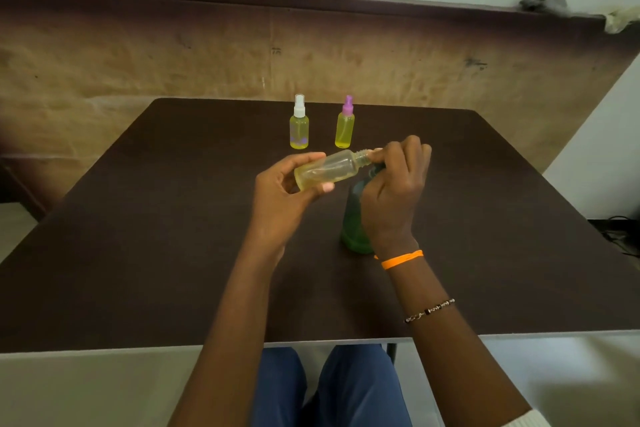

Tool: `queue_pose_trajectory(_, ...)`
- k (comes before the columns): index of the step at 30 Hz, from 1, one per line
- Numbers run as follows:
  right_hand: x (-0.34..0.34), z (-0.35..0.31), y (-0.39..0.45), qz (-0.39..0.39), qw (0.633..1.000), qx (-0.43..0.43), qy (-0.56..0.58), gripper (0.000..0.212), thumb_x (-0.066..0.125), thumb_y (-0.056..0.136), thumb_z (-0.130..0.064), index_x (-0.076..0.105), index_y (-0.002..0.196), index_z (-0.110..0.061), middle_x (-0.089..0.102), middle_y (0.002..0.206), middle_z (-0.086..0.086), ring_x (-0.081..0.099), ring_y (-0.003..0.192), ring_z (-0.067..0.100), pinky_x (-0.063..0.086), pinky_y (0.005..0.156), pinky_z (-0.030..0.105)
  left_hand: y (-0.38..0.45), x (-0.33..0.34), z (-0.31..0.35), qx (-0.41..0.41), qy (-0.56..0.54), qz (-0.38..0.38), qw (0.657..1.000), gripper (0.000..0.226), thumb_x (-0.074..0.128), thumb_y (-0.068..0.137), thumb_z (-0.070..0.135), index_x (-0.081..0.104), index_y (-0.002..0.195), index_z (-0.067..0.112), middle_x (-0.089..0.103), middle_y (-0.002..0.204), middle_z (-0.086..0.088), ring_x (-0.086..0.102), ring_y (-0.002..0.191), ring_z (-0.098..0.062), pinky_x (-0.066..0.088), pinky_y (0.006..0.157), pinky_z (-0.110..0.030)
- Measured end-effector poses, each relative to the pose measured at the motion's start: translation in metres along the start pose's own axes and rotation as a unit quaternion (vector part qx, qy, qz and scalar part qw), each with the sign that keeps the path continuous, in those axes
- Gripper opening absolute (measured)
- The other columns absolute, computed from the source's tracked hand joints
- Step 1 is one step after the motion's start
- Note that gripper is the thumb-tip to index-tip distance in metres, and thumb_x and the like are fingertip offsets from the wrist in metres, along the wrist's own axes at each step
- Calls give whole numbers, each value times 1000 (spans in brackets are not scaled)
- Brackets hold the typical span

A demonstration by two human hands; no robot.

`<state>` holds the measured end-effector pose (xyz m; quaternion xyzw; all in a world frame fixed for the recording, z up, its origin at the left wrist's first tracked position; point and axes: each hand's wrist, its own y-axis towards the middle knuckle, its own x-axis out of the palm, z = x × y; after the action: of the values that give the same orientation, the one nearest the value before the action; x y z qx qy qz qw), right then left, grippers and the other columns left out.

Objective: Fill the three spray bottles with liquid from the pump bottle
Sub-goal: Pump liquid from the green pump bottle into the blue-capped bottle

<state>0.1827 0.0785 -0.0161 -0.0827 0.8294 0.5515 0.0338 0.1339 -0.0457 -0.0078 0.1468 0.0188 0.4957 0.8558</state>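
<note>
My left hand (282,189) grips an uncapped clear spray bottle (329,168), tilted almost flat, with a little yellow liquid inside and its threaded neck pointing right. My right hand (394,184) is curled over the top of the green pump bottle (353,229), which stands on the dark table (156,253); its fingertips meet the spray bottle's neck, and the pump head is hidden under the hand. Two capped spray bottles full of yellow liquid stand at the back: one with a white sprayer (299,123), one with a purple sprayer (345,123).
The table's front edge (138,348) runs just above my knees. A brown board (173,55) leans against the wall behind the table. A grey cloth (543,0) lies on the board's top right corner.
</note>
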Motion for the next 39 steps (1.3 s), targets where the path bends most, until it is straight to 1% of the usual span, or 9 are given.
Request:
queue_pose_trajectory(5, -6, -5, 8, -17, 1000, 16, -4, 23, 35, 75, 11, 56, 70, 2, 47, 73, 16, 34, 73, 23, 39, 59, 40, 2, 1, 7, 15, -2, -4, 1000, 42, 71, 71, -11, 65, 106, 11, 68, 96, 5, 66, 86, 2, 49, 70, -10)
queue_pose_trajectory(11, 2, 5, -1, 7, 999, -20, -48, 22, 47, 80, 16, 56, 67, 1, 47, 69, 17, 32, 70, 22, 39, 52, 43, 2, -1, -1, 2, 0, -4, 1000, 43, 71, 71, -10, 64, 109, 9, 69, 99, 3, 66, 90, 0, 50, 72, -12)
queue_pose_trajectory(15, 1, 3, 2, -5, 999, -17, -48, 21, 44, 80, 13, 56, 68, 0, 47, 70, 16, 33, 70, 23, 38, 54, 44, 4, -1, 1, 3, -1, -5, 1000, 42, 72, 71, -8, 65, 107, 12, 69, 99, 3, 66, 90, -1, 50, 73, -12)
queue_pose_trajectory(20, -6, -5, 13, -30, 999, 14, -5, 22, 36, 74, 8, 56, 71, 0, 48, 73, 15, 35, 73, 22, 37, 61, 38, 6, 2, 4, 8, -7, -3, 1000, 41, 72, 71, -9, 65, 108, 9, 70, 98, 2, 67, 91, -3, 50, 74, -13)
queue_pose_trajectory(26, 2, 5, 4, -2, 999, -19, -40, 23, 41, 82, 11, 55, 67, 0, 47, 69, 17, 32, 70, 22, 39, 53, 43, 5, 0, -1, -2, 1, -1, 1000, 41, 73, 70, -8, 66, 104, 14, 69, 98, 4, 66, 90, -1, 50, 72, -13)
queue_pose_trajectory(29, 3, 5, 1, 3, 999, -18, -47, 22, 42, 82, 11, 56, 69, 1, 47, 70, 17, 32, 70, 22, 39, 56, 41, 6, -1, 0, -3, 6, -3, 1000, 42, 73, 70, -8, 65, 105, 13, 69, 97, 6, 66, 88, 0, 50, 72, -12)
queue_pose_trajectory(32, -1, 4, 4, -16, 998, -22, -50, 21, 39, 79, 11, 56, 71, 2, 48, 72, 18, 33, 71, 23, 39, 58, 42, 6, -1, 4, -2, -4, -7, 1000, 42, 72, 71, -9, 65, 107, 10, 69, 98, 3, 66, 88, -1, 50, 71, -12)
queue_pose_trajectory(35, -3, 1, 9, -33, 998, -12, -46, 20, 38, 74, 11, 56, 74, 1, 49, 75, 17, 35, 73, 24, 39, 61, 42, 7, 1, 6, -3, -5, -4, 1000, 41, 72, 71, -9, 66, 106, 11, 69, 98, 2, 66, 90, -3, 50, 72, -12)
queue_pose_trajectory(39, 1, 4, 2, -3, 999, -21, -48, 22, 39, 81, 10, 57, 72, 2, 48, 72, 18, 33, 71, 23, 41, 56, 44, 6, 1, 1, -10, -7, -4, 1000, 41, 72, 71, -9, 66, 104, 15, 69, 98, 3, 66, 89, -3, 50, 70, -12)
